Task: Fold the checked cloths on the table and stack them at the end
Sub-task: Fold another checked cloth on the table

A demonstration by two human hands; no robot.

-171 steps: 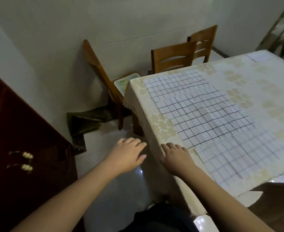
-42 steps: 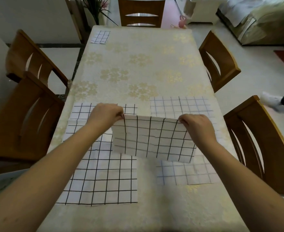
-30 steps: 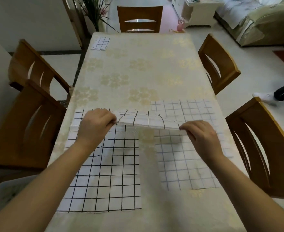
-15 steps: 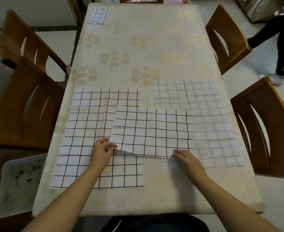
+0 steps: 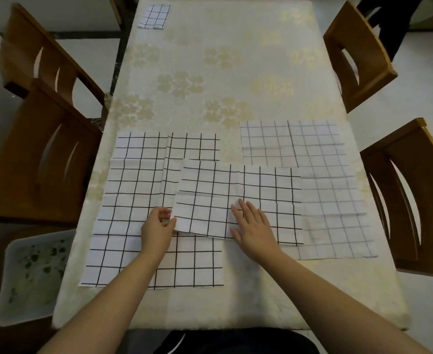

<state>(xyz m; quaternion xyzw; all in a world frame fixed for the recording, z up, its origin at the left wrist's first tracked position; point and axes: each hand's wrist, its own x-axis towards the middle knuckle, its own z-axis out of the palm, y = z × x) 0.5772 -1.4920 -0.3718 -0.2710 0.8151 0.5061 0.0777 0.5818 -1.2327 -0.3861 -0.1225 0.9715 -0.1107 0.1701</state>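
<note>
Left hand (image 5: 159, 224) apparently pinches the half-folded cloth (image 5: 238, 200) at its corner while the flat, open right hand (image 5: 252, 222) presses it; matched edges should keep the crease square.

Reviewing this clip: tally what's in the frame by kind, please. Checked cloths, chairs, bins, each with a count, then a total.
Checked cloths: 4 (large bold-grid one, half-folded one under both hands, faint-grid one, small folded one at the far end)
Wooden chairs: 4 ()
White bins: 1
Total: 9
</note>
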